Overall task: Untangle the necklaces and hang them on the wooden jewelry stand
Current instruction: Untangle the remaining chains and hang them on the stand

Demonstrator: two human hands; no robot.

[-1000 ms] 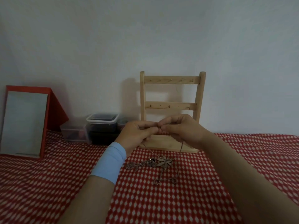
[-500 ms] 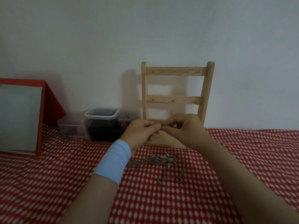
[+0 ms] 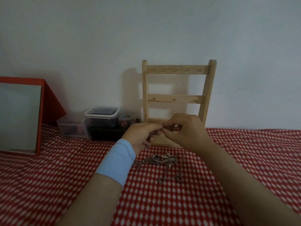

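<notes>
Tangled silver chain necklaces [image 3: 162,160] lie heaped on red-and-white checked table [image 3: 244,152], just before pale wooden ladder-shaped jewelry stand [image 3: 177,70]. Left hand [image 3: 143,136] and right hand [image 3: 184,129], fingertips meeting, pinch one chain lifted from heap.

L hand [image 3: 142,136] & R hand [image 3: 185,130] | fingertips meet, both pinch necklace chain [image 3: 148,149] | forearms converge, L wrist in blue band [image 3: 116,161]
</notes>
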